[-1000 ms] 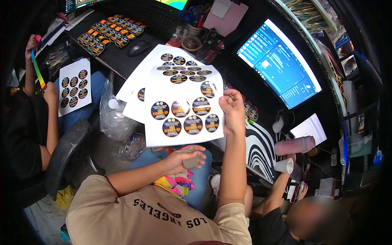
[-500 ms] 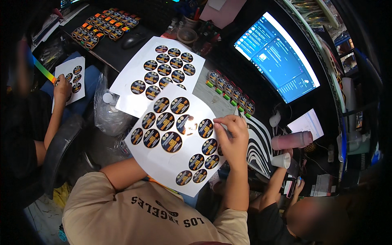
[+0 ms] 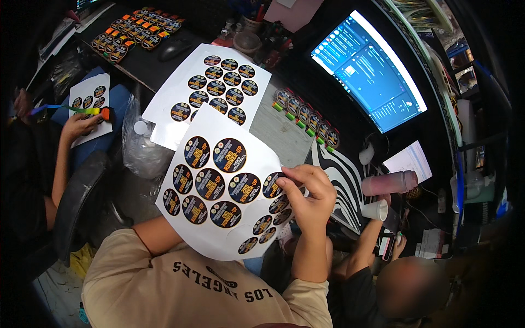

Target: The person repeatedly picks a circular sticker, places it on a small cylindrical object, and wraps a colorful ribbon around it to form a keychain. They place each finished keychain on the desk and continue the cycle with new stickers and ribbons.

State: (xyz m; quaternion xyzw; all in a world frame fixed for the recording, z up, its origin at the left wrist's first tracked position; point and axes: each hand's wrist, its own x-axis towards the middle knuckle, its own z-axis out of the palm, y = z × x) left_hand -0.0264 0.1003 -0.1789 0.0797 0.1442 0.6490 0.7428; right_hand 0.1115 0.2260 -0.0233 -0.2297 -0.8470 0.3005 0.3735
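Right hand point(image 3: 309, 191): your thumb and fingers pinch the sheet point(image 3: 249, 216) at its right edge.
Sheet: left of that hand, over your lap.
Left hand: hidden beneath it; I cannot tell its state.
Second sheet point(image 3: 176, 90): on the desk point(image 3: 273, 119), beyond yours.

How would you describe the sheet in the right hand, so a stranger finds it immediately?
From the bright monitor, go down-left to the right hand. It pinches a white sheet of dark round stickers. Unlike the similar sheet lying beyond, this one is held up.
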